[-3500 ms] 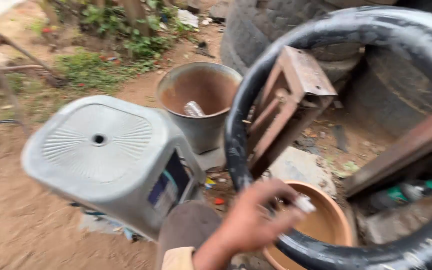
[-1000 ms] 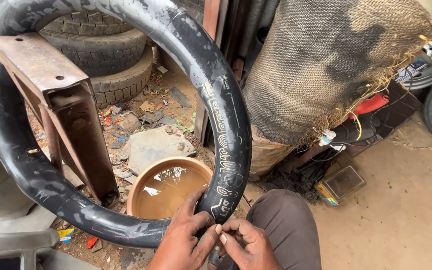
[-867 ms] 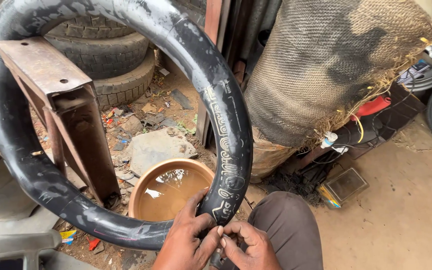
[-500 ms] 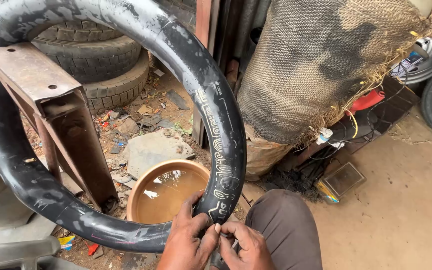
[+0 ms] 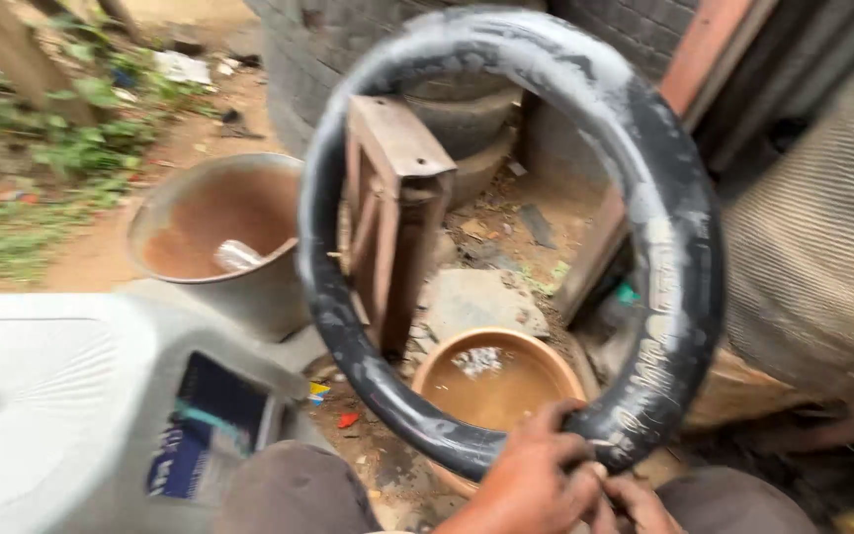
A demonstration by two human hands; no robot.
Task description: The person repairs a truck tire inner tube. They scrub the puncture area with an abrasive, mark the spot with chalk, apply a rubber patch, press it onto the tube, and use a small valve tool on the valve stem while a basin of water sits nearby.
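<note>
The black rubber inner tube (image 5: 689, 267) stands upright and fills most of the view, a fat ring with pale chalky smears on its right side between three and five o'clock. Its lowest part, near six o'clock, is in the person's grip.

At eight o'clock sits a grey plastic machine housing (image 5: 61, 396) with a dark blue panel on its slanted face. At three o'clock a large bundle wrapped in coarse brown sacking (image 5: 822, 267) leans just beside the tube. At twelve o'clock, behind the ring, old tyres (image 5: 467, 109) are stacked. Seen through the ring, a rusty metal stand (image 5: 392, 208) stands on the dirt ground. At ten o'clock a grey metal tub (image 5: 214, 232) holds muddy water with a pale object lying in it. Low inside the ring, near six o'clock, a brown round basin (image 5: 491, 381) holds murky brown water, just behind the tube's bottom curve.

The left hand (image 5: 536, 480) is wrapped around the bottom of the tube, fingers curled over its top edge. The right hand (image 5: 640, 504) is just beside it, touching the tube's lower right; its fingers are bunched narrow against the rubber, though blur hides whether they pinch anything.
</note>
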